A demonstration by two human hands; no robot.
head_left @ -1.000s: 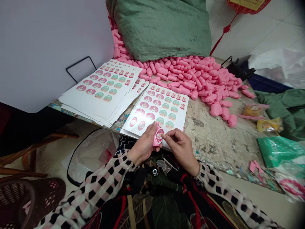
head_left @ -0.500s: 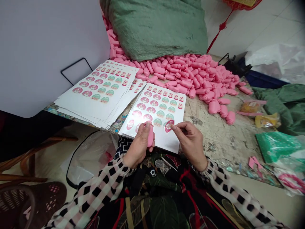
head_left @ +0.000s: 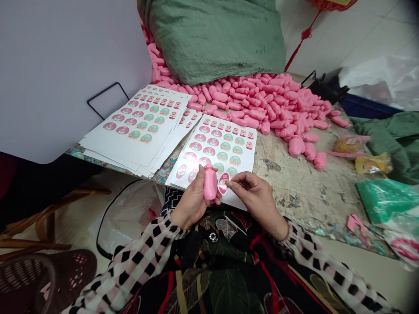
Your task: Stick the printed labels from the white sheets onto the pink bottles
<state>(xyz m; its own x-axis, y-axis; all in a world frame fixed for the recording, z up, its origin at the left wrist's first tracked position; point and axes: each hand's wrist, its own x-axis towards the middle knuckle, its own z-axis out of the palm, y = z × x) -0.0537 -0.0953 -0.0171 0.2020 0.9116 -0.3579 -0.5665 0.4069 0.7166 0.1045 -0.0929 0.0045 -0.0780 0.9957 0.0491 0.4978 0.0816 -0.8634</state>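
A small pink bottle (head_left: 210, 184) stands upright in my left hand (head_left: 193, 198), its neck up and its plain face toward me. The fingers of that hand wrap round its side and base. Between thumb and forefinger, my right hand (head_left: 258, 200) pinches an oval pink-and-white sticker (head_left: 224, 183) close to the bottle's right side. Whether sticker and bottle touch, I cannot tell. Under both hands lies a sheet of stickers (head_left: 214, 139) with rows of pink and green labels. The hands cover its lower part.
Another stack of sticker sheets (head_left: 131, 131) lies to the left. A heap of pink bottles (head_left: 262, 102) covers the back of the worn table (head_left: 288, 183), below a green sack (head_left: 222, 39). At right lie small plastic packets (head_left: 373, 163) and a green package (head_left: 386, 200).
My right hand moved the sticker away to the right, then back beside the bottle. My left hand turned the bottle so its plain face shows instead of the label seen earlier.
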